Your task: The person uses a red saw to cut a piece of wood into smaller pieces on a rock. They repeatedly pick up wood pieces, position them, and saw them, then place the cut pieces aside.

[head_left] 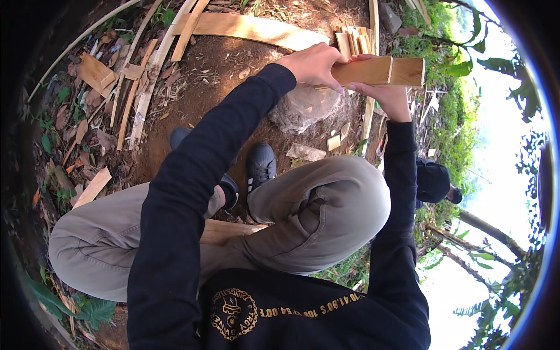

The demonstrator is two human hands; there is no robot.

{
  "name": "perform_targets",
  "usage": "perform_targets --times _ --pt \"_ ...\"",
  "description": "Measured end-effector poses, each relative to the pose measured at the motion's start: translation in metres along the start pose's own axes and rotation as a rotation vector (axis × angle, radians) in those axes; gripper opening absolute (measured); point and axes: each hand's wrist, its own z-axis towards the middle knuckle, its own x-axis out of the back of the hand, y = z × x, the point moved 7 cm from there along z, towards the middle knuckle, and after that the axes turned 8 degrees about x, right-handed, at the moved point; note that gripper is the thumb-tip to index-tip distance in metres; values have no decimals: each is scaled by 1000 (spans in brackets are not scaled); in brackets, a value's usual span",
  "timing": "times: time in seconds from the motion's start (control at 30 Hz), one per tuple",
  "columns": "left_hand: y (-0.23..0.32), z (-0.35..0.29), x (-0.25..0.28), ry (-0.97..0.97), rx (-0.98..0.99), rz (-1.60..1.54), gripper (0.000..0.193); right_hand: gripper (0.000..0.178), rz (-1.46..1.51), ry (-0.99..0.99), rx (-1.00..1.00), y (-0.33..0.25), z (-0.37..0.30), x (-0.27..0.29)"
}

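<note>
A short, pale brown wooden board (363, 72) is raised over the ground at the upper right, its far end pointing right. A thin light line or strip crosses its face near that end. My right hand (392, 100) is wrapped around the board from below, thumb along the near side and fingertips over the far edge. At the board's left end, my left hand (315, 63) grips it with bent fingers and thumb; part of those fingers is hidden. Just beyond the hands stands a bundle of small wood pieces (353, 39). Below them is a pale, rough stone (306, 109).
A long curved plank (251, 28) lies across the ground at the far side. Several wood strips (146, 96) are scattered on the left among dry leaves. Small offcuts (305, 152) lie near my shoes (260, 166). Another person in dark clothing (431, 179) is at the right, beside greenery.
</note>
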Motion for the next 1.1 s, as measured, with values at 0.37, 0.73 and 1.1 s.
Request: perform_targets --times 0.37,0.73,1.1 --pt "-6 2 -3 4 -69 40 68 41 203 198 62 -1 -22 12" --pt "-5 3 -5 -28 -67 42 70 41 237 227 38 4 -22 12" --pt "3 0 -2 7 -86 120 64 58 180 92 -41 7 -17 17"
